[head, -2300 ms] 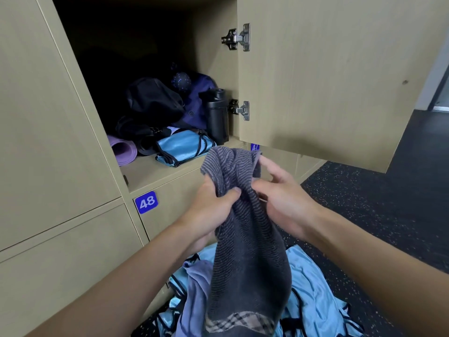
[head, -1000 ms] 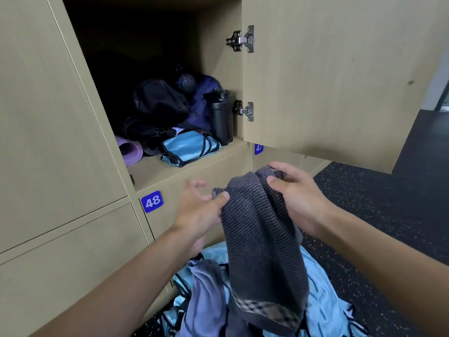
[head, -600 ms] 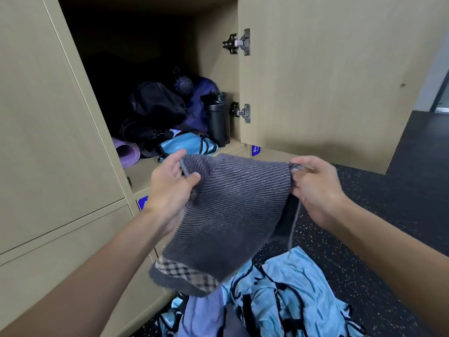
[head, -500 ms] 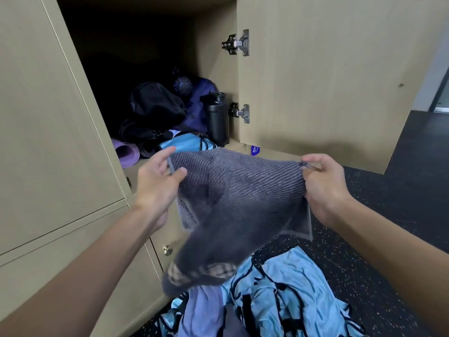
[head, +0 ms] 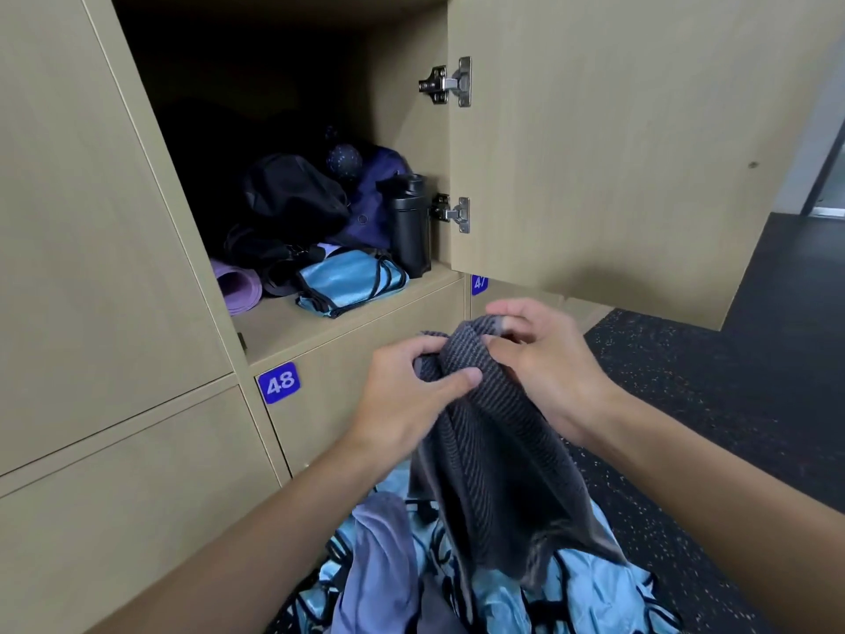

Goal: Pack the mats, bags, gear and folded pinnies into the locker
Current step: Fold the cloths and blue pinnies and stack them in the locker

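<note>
One open locker (head: 283, 322) holds one rolled purple mat (head: 237, 286), one folded blue pinny (head: 352, 281), two dark bags (head: 292, 189) (head: 379, 208), one black bottle (head: 409, 226); its door carries two hinges (head: 446, 82) (head: 452, 214); two number plates (head: 279, 383) (head: 478, 282) below; two hands, left hand (head: 407, 404) and right hand (head: 548, 372), grip one grey striped towel (head: 494, 450); the heaped floor pinnies (head: 594, 601) defy counting.

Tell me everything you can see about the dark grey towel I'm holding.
The towel is dark grey with fine ribbed stripes and looks like soft, thick cloth. Bunched at the top, it hangs down lengthwise in front of the lockers. The left hand grips the gathered top, thumb across the cloth; the right hand pinches it from the other side. Its blurred lower end hangs over the blue pinnies.
</note>
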A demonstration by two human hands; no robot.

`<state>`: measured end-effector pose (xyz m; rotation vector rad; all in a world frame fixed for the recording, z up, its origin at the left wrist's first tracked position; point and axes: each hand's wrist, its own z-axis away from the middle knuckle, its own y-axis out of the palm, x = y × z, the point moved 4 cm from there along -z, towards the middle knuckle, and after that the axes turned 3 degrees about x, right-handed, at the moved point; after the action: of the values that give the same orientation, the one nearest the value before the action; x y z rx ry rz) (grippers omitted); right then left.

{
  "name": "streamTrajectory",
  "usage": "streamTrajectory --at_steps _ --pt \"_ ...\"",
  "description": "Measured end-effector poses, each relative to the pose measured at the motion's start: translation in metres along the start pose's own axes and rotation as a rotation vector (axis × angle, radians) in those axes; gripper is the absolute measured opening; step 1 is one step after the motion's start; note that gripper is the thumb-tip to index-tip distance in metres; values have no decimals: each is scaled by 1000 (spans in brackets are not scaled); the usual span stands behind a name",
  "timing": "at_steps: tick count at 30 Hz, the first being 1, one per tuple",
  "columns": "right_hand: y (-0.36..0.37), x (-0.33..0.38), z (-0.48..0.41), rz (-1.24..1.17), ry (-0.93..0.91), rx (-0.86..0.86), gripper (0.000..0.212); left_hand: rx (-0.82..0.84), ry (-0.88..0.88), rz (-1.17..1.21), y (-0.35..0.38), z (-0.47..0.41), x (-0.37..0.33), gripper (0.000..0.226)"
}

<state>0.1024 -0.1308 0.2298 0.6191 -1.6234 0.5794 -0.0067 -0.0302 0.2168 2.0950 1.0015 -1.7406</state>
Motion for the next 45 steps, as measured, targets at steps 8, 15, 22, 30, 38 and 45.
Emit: streamTrajectory --at_steps 8,15,22,30,38,45 --pt "11 -17 9 -17 108 230 79 -167 -40 103 -12 -3 -6 19" --pt "-8 -5 -4 -26 -22 -58 34 -274 -133 202 -30 -10 -3 22" --pt "-15 -17 -2 -48 220 45 14 -161 -213 82 -48 -21 14 65" --pt "-18 -11 7 18 233 67 16 -214 -245 -33 -58 -15 14 43" --pt "0 3 12 -328 164 70 17 121 -102 -144 3 3 6 14" --pt "5 8 21 299 -50 232 59 -65 -135 73 -9 -2 -4 5"
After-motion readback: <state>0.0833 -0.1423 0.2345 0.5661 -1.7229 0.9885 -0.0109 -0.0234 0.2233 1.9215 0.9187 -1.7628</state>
